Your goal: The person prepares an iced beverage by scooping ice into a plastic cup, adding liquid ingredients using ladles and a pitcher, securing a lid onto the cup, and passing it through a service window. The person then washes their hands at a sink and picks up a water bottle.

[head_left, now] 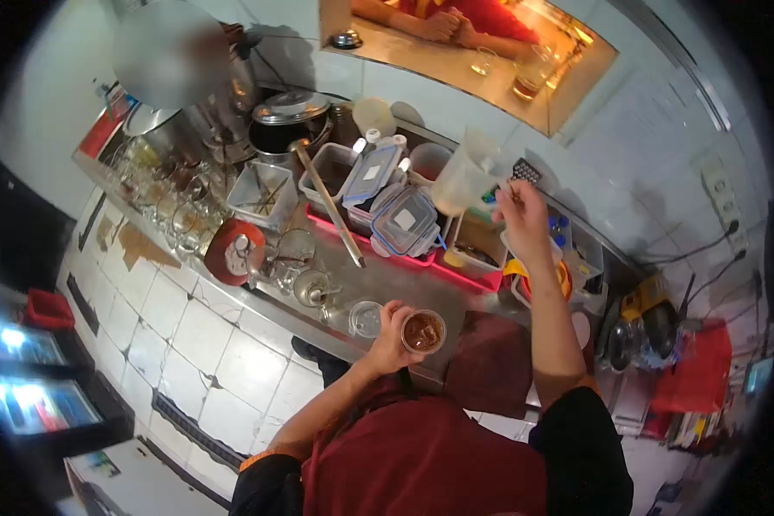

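1. The left hand (393,337) is closed around a glass (423,331) of brown drink, held over the near edge of the bench (421,288).
2. The right hand (521,215) is raised beyond the glass, fingers pinched on something small; what it is cannot be told.
3. A pale jug (464,179) stands just beside the right hand.
4. An empty glass (365,318) sits just left of the held one.
5. Lidded tubs (402,221) lie farther back, with a long ladle (328,205) to their left.

The cup (423,331) holds a reddish-brown drink. The jug (466,179) is translucent white. The round lid (230,250) at the surface's front edge is red. The container lids (404,221) are clear with blue rims. The surface (404,288) is grey steel, and the apron (421,456) is dark red.
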Demonstrator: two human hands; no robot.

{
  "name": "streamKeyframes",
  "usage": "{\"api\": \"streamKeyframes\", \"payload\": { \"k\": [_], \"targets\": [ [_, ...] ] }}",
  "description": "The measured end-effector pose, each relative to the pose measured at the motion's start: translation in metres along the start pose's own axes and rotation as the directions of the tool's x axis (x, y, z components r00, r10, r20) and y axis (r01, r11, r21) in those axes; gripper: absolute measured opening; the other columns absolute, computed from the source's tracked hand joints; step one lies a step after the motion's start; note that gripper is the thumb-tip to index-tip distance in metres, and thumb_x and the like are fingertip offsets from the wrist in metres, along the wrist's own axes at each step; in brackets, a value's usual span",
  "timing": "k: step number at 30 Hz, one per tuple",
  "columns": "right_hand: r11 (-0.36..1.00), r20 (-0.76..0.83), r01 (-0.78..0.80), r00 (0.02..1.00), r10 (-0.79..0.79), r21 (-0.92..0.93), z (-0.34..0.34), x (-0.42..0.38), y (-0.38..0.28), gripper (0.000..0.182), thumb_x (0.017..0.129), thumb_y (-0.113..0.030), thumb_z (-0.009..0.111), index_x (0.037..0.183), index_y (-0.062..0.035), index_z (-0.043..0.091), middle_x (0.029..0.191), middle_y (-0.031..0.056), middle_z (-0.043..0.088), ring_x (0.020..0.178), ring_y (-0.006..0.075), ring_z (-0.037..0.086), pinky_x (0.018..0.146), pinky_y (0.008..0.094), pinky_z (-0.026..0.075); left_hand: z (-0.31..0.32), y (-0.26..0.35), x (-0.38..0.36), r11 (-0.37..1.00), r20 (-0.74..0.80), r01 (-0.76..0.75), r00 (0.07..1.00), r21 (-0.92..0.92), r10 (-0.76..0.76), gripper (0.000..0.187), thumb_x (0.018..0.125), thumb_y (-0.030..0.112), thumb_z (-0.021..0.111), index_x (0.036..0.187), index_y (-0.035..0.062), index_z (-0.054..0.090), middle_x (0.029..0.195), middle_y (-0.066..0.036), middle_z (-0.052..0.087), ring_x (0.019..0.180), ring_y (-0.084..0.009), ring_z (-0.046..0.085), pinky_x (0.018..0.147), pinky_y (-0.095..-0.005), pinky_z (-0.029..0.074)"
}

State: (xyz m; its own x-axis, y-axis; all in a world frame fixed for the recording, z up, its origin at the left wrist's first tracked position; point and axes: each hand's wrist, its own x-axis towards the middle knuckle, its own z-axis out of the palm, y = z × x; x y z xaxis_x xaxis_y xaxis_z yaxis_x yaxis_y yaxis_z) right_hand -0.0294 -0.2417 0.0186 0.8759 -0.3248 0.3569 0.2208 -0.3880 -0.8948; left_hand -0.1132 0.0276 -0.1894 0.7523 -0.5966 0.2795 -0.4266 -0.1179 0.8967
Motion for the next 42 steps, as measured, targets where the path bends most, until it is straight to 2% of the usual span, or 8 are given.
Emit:
{"api": "streamKeyframes", "payload": {
  "k": [8,14,18,22,29,37,40,42],
  "targets": [
    [0.835,0.004,0.114,0.991,-0.133,-0.539,0.076,0.097,0.145,0.023,0.082,-0.021,0.068,0.090,-0.0010,0.059,0.088,0.0194,0.065,0.079,0.0369,0.064,0.074,0.0440,0.051,-0.037,-0.017,-0.025,0.728,0.001,0.377,0.887,0.573,-0.461,0.111,0.061,0.032,0.084,0.150,0.0133,0.020,0.145,-0.026,0.030,0.131,-0.0487,0.033,0.111,-0.0539,0.031],
    [0.955,0.069,-0.102,0.990,0.126,-0.279,0.057,0.054,0.144,0.022,0.088,-0.017,0.065,0.102,-0.0009,0.059,0.094,0.0143,0.067,0.078,0.0249,0.066,0.071,0.0363,0.053,-0.038,-0.035,-0.027,0.611,0.037,0.391,0.822,0.688,-0.568,0.115,0.064,0.035,0.082,0.154,0.0167,0.014,0.155,-0.024,0.021,0.140,-0.0467,0.024,0.113,-0.0534,0.027],
    [0.938,0.510,-0.318,0.835,0.209,0.135,0.004,-0.041,0.073,0.020,0.096,-0.014,0.058,0.113,-0.0042,0.056,0.090,0.0027,0.060,0.082,0.0112,0.060,0.071,0.0259,0.050,-0.036,-0.036,-0.013,0.541,-0.003,0.404,0.804,0.737,-0.595,0.109,0.069,0.038,0.079,0.155,0.0215,0.012,0.159,-0.021,0.011,0.144,-0.0454,0.017,0.114,-0.0568,0.023],
    [0.833,0.780,-0.542,0.474,0.409,-0.107,-0.061,-0.135,0.017,0.026,0.096,-0.018,0.058,0.119,-0.0048,0.056,0.097,0.0054,0.064,0.087,0.0123,0.062,0.075,0.0273,0.050,-0.037,-0.031,0.000,0.511,0.056,0.392,0.750,0.765,-0.659,0.105,0.073,0.037,0.076,0.155,0.0282,0.013,0.161,-0.019,0.005,0.146,-0.0441,0.010,0.113,-0.0623,0.018],
    [0.576,0.629,-0.813,0.401,0.666,-0.091,-0.064,-0.227,0.003,0.031,0.097,-0.022,0.060,0.121,-0.0036,0.055,0.100,0.0067,0.066,0.088,0.0133,0.062,0.077,0.0274,0.051,-0.029,-0.056,-0.001,0.462,0.055,0.349,0.748,0.816,-0.662,0.089,0.072,0.032,0.076,0.149,0.0293,0.030,0.154,-0.018,0.022,0.138,-0.0454,0.029,0.103,-0.0688,0.030],
    [0.930,0.492,-0.357,0.797,0.351,-0.087,0.020,-0.208,-0.052,0.067,0.081,-0.032,0.078,0.133,-0.0049,0.047,0.125,0.0156,0.056,0.116,0.0262,0.055,0.097,0.0391,0.045,-0.085,0.053,0.008,0.953,0.125,0.292,0.946,0.078,-0.300,0.065,0.086,0.035,0.066,0.139,0.0055,0.041,0.130,-0.016,0.048,0.122,-0.0306,0.048,0.098,-0.0442,0.044],
    [0.984,0.415,-0.017,0.905,0.091,-0.180,0.049,-0.200,-0.055,0.091,0.071,-0.038,0.085,0.142,-0.0065,0.039,0.141,0.0221,0.041,0.133,0.0352,0.040,0.108,0.0446,0.035,-0.093,0.085,0.023,0.656,0.236,0.359,0.933,-0.664,-0.272,0.056,0.090,0.024,0.063,0.136,0.0023,0.041,0.131,-0.014,0.047,0.126,-0.0237,0.044,0.101,-0.0396,0.041],
    [0.988,0.396,0.016,0.917,0.047,-0.155,0.061,-0.199,-0.040,0.095,0.069,-0.039,0.086,0.144,-0.0068,0.037,0.144,0.0232,0.036,0.137,0.0372,0.034,0.111,0.0456,0.032,-0.082,0.093,0.038,0.759,0.203,0.263,0.963,-0.596,-0.174,0.055,0.092,0.023,0.061,0.137,0.0009,0.040,0.132,-0.012,0.047,0.125,-0.0225,0.045,0.101,-0.0379,0.041]
  ]
}}
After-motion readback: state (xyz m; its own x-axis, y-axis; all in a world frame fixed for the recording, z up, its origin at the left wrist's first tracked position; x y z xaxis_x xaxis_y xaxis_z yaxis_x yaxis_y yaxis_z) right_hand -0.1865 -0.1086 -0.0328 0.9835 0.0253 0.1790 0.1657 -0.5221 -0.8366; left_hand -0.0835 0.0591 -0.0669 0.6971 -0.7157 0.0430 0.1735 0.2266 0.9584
